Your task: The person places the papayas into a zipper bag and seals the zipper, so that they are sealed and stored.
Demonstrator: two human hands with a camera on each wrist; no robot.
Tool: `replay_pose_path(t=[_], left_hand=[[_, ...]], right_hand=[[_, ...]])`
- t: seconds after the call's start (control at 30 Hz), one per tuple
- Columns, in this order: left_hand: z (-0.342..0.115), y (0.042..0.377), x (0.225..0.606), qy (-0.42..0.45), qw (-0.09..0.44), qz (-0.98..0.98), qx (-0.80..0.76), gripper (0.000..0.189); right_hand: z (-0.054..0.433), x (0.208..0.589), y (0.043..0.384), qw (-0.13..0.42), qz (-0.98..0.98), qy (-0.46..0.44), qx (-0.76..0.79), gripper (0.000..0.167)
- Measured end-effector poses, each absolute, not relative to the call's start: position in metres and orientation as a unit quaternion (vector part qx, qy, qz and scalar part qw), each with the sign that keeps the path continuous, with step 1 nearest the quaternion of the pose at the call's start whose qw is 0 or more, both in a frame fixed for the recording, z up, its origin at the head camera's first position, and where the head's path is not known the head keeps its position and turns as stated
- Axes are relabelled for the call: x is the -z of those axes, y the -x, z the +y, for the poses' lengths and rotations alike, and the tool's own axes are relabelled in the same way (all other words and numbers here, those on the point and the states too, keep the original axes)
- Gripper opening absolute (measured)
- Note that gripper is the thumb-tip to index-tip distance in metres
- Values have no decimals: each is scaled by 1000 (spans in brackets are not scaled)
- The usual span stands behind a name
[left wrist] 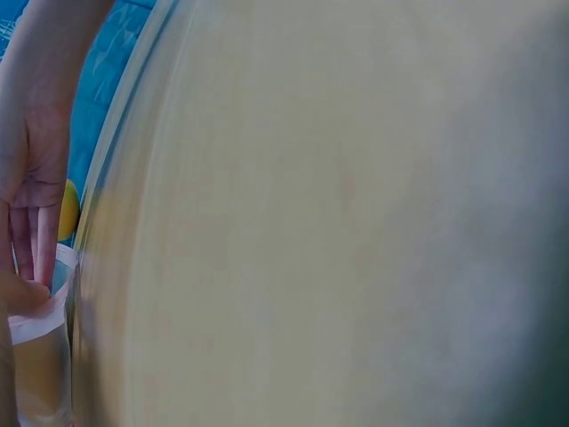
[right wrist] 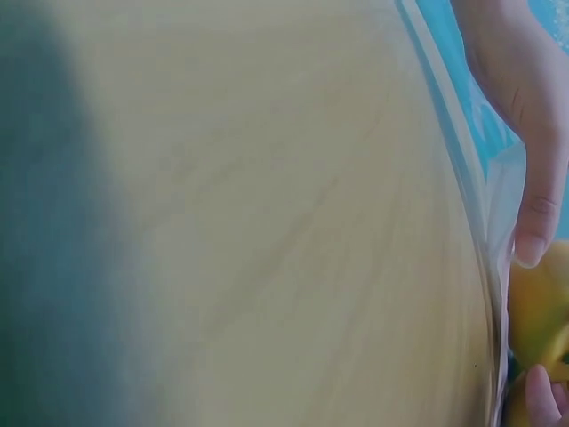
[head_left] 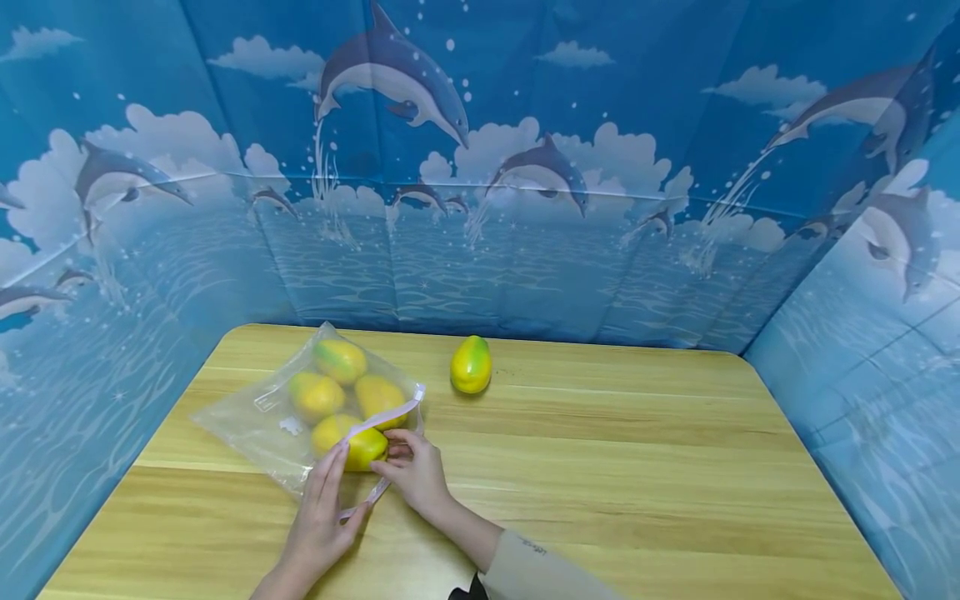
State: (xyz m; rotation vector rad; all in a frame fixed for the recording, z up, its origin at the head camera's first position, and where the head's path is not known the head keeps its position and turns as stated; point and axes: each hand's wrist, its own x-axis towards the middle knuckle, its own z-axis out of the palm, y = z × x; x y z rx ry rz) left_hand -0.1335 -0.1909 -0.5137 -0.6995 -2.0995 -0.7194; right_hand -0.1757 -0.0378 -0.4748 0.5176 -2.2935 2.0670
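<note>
A clear zip bag [head_left: 258,425] with a pale pink strip at its mouth lies on the left half of the table. Several yellow mangoes with greenish patches, such as the upper one [head_left: 340,361], are inside it. My left hand [head_left: 318,517] holds the bag's mouth apart, its fingers at the upper edge and thumb [left wrist: 27,295] at the lower. At the opening, my right hand [head_left: 416,471] grips the end of a mango [head_left: 366,450] that sits partly within the bag. In the right wrist view, right fingertips [right wrist: 540,396] show close to yellow fruit [right wrist: 538,294].
One more mango [head_left: 471,365], green at the top, stands on the wooden table [head_left: 637,450] near its back edge, right of the bag. A blue dolphin-print curtain [head_left: 495,267] encloses the table at the back and both sides.
</note>
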Motion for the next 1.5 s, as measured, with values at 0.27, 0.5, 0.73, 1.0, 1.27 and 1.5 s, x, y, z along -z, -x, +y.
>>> replay_pose_path(t=[0.27,0.5,0.73,1.0,1.27,1.5], left_hand=[[-190,134,514,272,399,-831,277,64],[-190,135,514,278,402,-826,281,65],[-190,136,514,281,405,-822,286,65],[-190,136,514,281,408,-819,289,62],[-191,136,515,281,411,-819,287,61],[-192,136,514,280,413,-819,282,62]], right_hand=[[-44,496,184,22,-737,-162,-655,37],[-49,495,183,11,-734,-152,-662,38],[-56,496,183,14,-721,-149,-677,37],[-59,495,183,-4,-711,-138,-690,36],[-53,481,177,-24,-705,-148,-693,35],[-37,459,169,35,-704,-147,-694,25]])
